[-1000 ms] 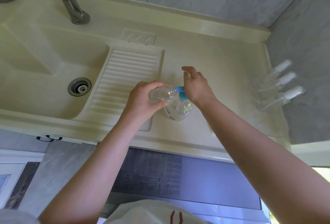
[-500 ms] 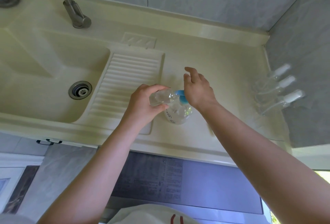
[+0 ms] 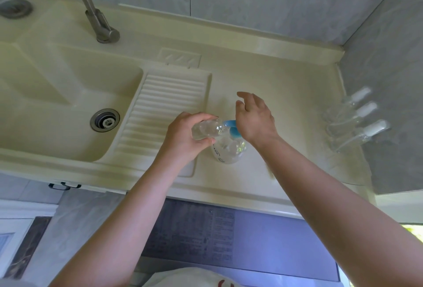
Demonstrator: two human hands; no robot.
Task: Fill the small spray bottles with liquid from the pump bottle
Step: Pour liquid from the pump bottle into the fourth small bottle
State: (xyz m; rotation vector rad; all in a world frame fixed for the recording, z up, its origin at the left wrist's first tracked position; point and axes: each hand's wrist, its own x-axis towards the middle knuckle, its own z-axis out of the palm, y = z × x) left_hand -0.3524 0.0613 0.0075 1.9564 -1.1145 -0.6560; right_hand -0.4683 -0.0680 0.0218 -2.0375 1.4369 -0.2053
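A clear pump bottle [image 3: 229,150] with a blue pump head [image 3: 231,126] stands on the cream counter [image 3: 286,108]. My left hand [image 3: 185,137] grips a small clear spray bottle body [image 3: 207,129], tilted with its mouth against the blue nozzle. My right hand [image 3: 255,117] rests its palm on the pump head, fingers relaxed and spread. Three more small spray bottles [image 3: 356,118] with white caps lie against the right wall.
The sink basin [image 3: 57,94] with its drain [image 3: 104,120] lies to the left, a ribbed washboard [image 3: 164,103] beside it. A metal tap [image 3: 100,26] rises at the back. Grey tiled walls close the back and right.
My right hand has lifted its fingers a little over the pump head. The left hand and small bottle stay at the nozzle. The view has shifted slightly.
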